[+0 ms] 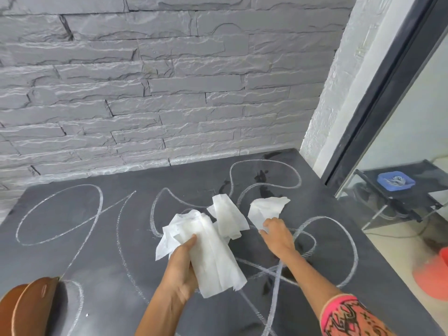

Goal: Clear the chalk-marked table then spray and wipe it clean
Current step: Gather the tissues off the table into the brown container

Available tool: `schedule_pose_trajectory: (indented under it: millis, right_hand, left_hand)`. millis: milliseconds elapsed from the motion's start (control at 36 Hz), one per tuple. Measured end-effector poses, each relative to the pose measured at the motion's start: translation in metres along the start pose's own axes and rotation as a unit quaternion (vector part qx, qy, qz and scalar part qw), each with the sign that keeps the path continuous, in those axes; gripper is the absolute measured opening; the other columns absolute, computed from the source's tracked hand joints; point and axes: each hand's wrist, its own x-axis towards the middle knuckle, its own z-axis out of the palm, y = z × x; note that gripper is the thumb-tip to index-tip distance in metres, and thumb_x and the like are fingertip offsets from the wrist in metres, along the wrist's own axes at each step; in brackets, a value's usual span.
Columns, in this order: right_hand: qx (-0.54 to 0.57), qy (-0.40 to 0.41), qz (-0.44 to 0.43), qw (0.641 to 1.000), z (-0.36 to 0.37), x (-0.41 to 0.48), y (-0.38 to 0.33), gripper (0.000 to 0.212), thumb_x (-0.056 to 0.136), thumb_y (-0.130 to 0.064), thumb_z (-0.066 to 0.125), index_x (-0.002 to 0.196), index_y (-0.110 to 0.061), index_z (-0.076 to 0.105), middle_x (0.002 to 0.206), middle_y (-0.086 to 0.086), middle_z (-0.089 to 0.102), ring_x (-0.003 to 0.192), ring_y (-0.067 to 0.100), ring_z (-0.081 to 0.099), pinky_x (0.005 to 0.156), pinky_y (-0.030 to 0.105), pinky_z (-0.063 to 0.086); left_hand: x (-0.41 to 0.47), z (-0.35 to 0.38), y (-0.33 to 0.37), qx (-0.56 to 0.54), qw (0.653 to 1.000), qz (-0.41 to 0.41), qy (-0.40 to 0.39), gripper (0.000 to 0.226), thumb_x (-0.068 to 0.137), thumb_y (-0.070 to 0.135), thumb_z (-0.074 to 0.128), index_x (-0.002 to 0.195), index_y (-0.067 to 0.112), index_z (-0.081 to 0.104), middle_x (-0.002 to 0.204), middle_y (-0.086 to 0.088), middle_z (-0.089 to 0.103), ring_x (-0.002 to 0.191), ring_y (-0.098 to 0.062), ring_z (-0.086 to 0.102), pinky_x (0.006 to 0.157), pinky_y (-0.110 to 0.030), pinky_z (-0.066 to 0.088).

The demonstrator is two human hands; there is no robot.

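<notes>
Here, left hand (180, 270) grips wipes (213, 253); right hand (276, 232) touches another wipe (265, 209).

White wipes (213, 251); dark grey table (84, 263), white chalk loops (60, 214).

Both forearms bare from wrist up, left hand (180, 267) and right hand (276, 232) ungloved, no rings or watch visible. Right arm wears a short sleeve (349, 316) ending just above the elbow: pink-coral fabric, black scribble-like graphic print, thin pale hem band. Left arm: no sleeve in view.
</notes>
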Motion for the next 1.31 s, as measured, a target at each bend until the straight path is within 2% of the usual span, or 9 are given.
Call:
schedule_pose_trajectory:
  millis: [139,278,389,556,667,944,1056,1194,1306]
  right_hand:
    - [-0.113,-0.003,-0.054,0.992,0.014,0.015,0.003,0.03,0.097,-0.031,0.047,0.112,-0.008,0.06,0.112,0.007,0.059,0.108,0.024,0.053,0.088,0.036,0.047]
    - [-0.138,0.01,-0.053,0.989,0.02,0.021,0.005,0.026,0.093,-0.006,0.039,0.109,-0.01,0.059,0.111,0.007,0.06,0.106,0.025,0.055,0.086,0.035,0.044]
    - [0.124,0.014,0.053,0.991,0.008,0.027,0.005,0.017,0.088,-0.012,0.051,0.084,-0.004,0.065,0.089,0.008,0.064,0.08,0.024,0.059,0.068,0.028,0.049]
    - [0.52,-0.005,0.18,0.835,-0.053,0.032,0.003,0.022,0.084,-0.005,0.054,0.063,-0.012,0.052,0.064,0.002,0.053,0.062,0.019,0.047,0.054,0.026,0.037]
    - [0.608,-0.022,0.17,0.775,-0.099,0.024,0.004,0.017,0.068,-0.013,0.059,0.061,-0.015,0.044,0.057,0.002,0.041,0.058,0.019,0.037,0.052,0.025,0.031]
    - [0.59,0.029,0.079,0.803,-0.146,-0.019,-0.016,0.038,0.075,-0.01,0.052,0.041,-0.023,0.039,0.044,-0.013,0.032,0.045,0.008,0.027,0.05,0.026,0.02]
    - [0.54,0.044,0.051,0.839,-0.151,-0.04,-0.039,0.028,0.088,-0.002,0.045,0.063,-0.014,0.043,0.055,-0.006,0.037,0.048,0.009,0.034,0.046,0.021,0.028]
    - [0.52,0.012,0.01,0.854,-0.127,-0.071,-0.08,0.016,0.092,-0.009,0.044,0.076,-0.009,0.047,0.057,-0.007,0.041,0.051,0.008,0.035,0.043,0.017,0.028]
    - [0.452,-0.023,-0.076,0.889,-0.09,-0.095,-0.107,0.019,0.097,-0.02,0.044,0.078,-0.021,0.046,0.093,-0.02,0.054,0.079,-0.002,0.053,0.058,0.011,0.036]
  left_hand:
    - [0.005,0.002,0.001,-0.001,1.0,-0.005,-0.004,0.015,0.099,0.02,0.043,0.098,0.02,0.058,0.076,-0.004,0.075,0.085,-0.027,0.065,0.073,-0.042,0.049]
    - [0.008,0.004,0.002,-0.009,1.0,-0.011,0.008,0.015,0.099,0.02,0.044,0.097,0.019,0.059,0.075,-0.004,0.075,0.085,-0.026,0.065,0.073,-0.042,0.048]
    - [0.009,0.006,0.003,-0.011,1.0,-0.017,0.01,0.015,0.099,0.02,0.044,0.097,0.018,0.059,0.075,-0.005,0.075,0.083,-0.025,0.065,0.072,-0.042,0.049]
    - [0.008,0.01,0.005,-0.014,1.0,-0.005,0.007,0.015,0.099,0.018,0.044,0.095,0.018,0.058,0.069,-0.003,0.074,0.083,-0.026,0.063,0.077,-0.044,0.047]
    - [0.009,0.012,0.005,-0.002,1.0,-0.004,0.009,0.011,0.097,0.018,0.048,0.099,0.017,0.059,0.082,-0.008,0.074,0.09,-0.03,0.063,0.089,-0.049,0.046]
    - [-0.002,0.025,0.009,-0.005,1.0,-0.023,0.016,0.016,0.096,0.018,0.052,0.11,0.011,0.053,0.092,-0.011,0.067,0.084,-0.027,0.063,0.07,-0.041,0.047]
    - [-0.006,0.028,0.01,-0.011,1.0,-0.023,0.011,0.005,0.096,0.017,0.052,0.098,0.014,0.055,0.087,-0.008,0.068,0.082,-0.026,0.063,0.068,-0.04,0.047]
    - [0.002,0.022,0.005,-0.004,0.998,-0.055,-0.012,0.026,0.097,0.025,0.049,0.117,0.009,0.053,0.098,-0.013,0.069,0.091,-0.028,0.063,0.071,-0.04,0.047]
    - [0.001,0.022,0.003,-0.014,0.998,-0.06,-0.017,0.035,0.1,0.028,0.04,0.119,0.004,0.055,0.086,-0.014,0.073,0.089,-0.028,0.064,0.07,-0.04,0.047]
